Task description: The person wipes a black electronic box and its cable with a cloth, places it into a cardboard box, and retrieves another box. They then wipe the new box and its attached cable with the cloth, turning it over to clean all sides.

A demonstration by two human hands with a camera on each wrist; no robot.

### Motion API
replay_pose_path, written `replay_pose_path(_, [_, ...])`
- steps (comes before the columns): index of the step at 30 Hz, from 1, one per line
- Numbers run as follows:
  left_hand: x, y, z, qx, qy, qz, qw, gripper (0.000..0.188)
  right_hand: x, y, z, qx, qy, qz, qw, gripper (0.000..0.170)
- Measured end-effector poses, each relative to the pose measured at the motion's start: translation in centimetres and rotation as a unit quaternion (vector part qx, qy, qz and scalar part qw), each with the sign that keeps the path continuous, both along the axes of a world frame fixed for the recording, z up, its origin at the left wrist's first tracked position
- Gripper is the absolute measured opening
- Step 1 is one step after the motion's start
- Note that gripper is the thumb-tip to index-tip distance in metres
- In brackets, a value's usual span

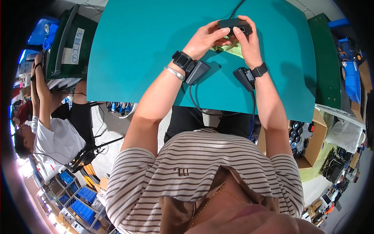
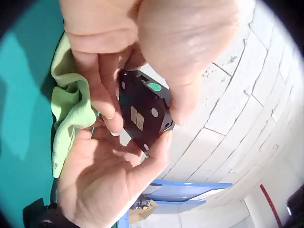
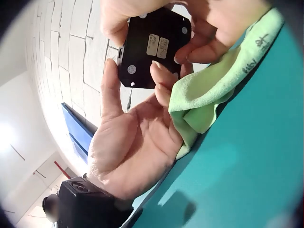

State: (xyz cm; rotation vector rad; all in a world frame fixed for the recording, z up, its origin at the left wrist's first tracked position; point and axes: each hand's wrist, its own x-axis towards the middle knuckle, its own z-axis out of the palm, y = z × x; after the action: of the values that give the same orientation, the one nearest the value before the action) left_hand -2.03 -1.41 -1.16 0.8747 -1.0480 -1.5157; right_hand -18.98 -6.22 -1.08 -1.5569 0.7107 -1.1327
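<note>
Both hands hold a small black box (image 1: 233,24) above the far part of the table, with a port in the side facing the person. My left hand (image 1: 202,41) grips its left end, thumb on the near side. My right hand (image 1: 250,45) grips the right end, its thumb also on the near side. In the right wrist view, the underside of the black box (image 3: 148,52) shows two pale labels and round pads. A light green cloth (image 1: 232,49) lies just below the box, close to the fingers. In the left wrist view, the cloth (image 2: 71,102) hangs in folds beside them.
The green table (image 1: 156,58) spreads under the hands. A black cable (image 1: 237,8) runs from behind the box toward the far edge. Another person (image 1: 58,132) sits at the left beside a dark green cabinet (image 1: 76,43). A cardboard box (image 1: 313,144) of round parts stands at the right.
</note>
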Motion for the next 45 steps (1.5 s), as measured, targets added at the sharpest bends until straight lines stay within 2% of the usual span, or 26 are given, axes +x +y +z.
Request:
replay_pose_path(4, [-0.1, -0.1, -0.2, -0.011, -0.001, 0.009, 1.000, 0.062, 0.0, 0.2, 0.1, 0.029, -0.018, 0.026, 0.999, 0.048])
replay_pose_path(7, [-0.1, -0.3, -0.7, 0.003, 0.012, 0.026, 1.000, 0.062, 0.1, 0.2, 0.0, -0.005, -0.011, 0.022, 1.000, 0.049])
replay_pose_path(12, [-0.1, -0.3, -0.6, 0.015, 0.060, 0.032, 0.998, 0.067, 0.4, 0.5, 0.1, 0.033, -0.006, 0.023, 0.999, 0.050])
replay_pose_path(15, [-0.4, 0.0, -0.1, -0.005, 0.030, 0.058, 0.998, 0.069, 0.8, 0.4, -0.4, 0.002, -0.007, 0.010, 1.000, 0.051])
replay_pose_path(24, [-0.2, 0.1, 0.3, 0.015, 0.040, 0.050, 0.998, 0.063, 0.7, 0.3, -0.4, 0.000, -0.017, 0.000, 1.000, 0.049])
replay_pose_path(31, [-0.3, 0.0, 0.1, 0.012, 0.004, 0.072, 0.997, 0.058, 0.5, 0.3, 0.0, 0.041, -0.028, 0.016, 0.999, 0.043])
replay_pose_path(33, [-0.3, -0.1, -0.1, 0.016, 0.023, 0.077, 0.997, 0.058, 0.1, 0.0, -0.3, 0.080, -0.042, 0.042, 0.995, 0.038])
replay_pose_path(40, [-0.2, 0.0, 0.3, 0.033, 0.086, 0.071, 0.993, 0.059, 0.1, 0.2, -0.4, 0.074, -0.030, 0.046, 0.996, 0.040])
replay_pose_path(42, [-0.1, 0.1, 0.5, 0.020, 0.111, 0.066, 0.991, 0.060, 0.2, 0.5, 0.2, 0.086, -0.063, 0.070, 0.992, 0.040])
replay_pose_path(43, [0.0, 0.1, 0.5, 0.020, 0.111, 0.066, 0.991, 0.060, 0.1, 0.5, 0.5, 0.086, -0.063, 0.070, 0.992, 0.040])
replay_pose_path(45, [0.1, 0.1, 0.6, -0.017, 0.011, 0.038, 0.999, 0.067, 0.1, 0.6, 1.1, 0.165, -0.137, 0.039, 0.976, 0.041])
